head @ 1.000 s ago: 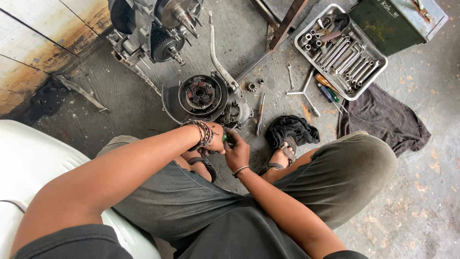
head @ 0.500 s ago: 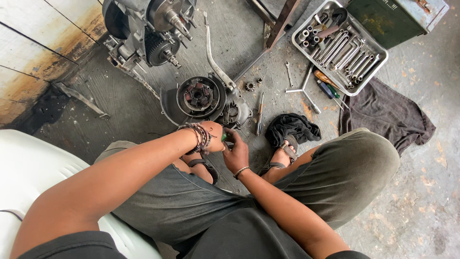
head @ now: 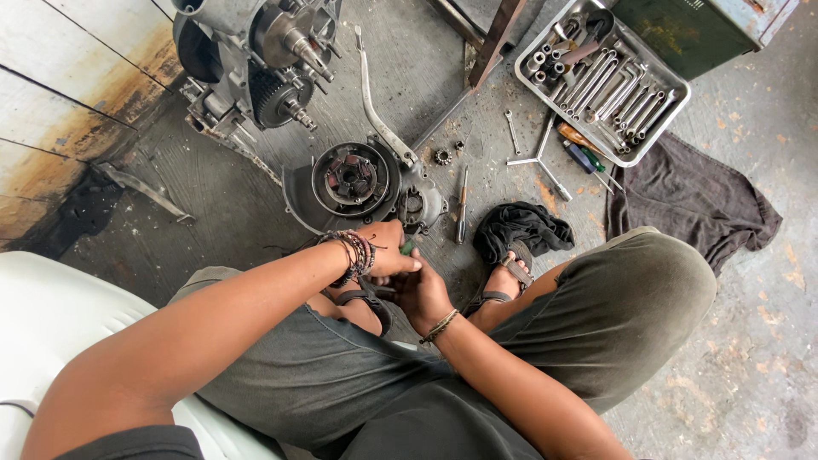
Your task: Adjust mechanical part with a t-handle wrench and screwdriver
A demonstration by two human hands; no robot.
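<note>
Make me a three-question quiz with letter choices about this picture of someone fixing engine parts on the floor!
1. Where is the tool tray?
A) on the person's lap
B) on the floor, upper right
C) on the white chair

2. What colour is the big cloth beside the tray?
A) dark grey
B) bright yellow
C) pink

3. What are the left hand and right hand doing?
A) resting far apart
B) waving overhead
C) close together, fingers around something small and green

Answers: 1 B, it lies on concrete by the green box. 2 A, it looks charcoal. 3 C, they meet above the round engine part.
</note>
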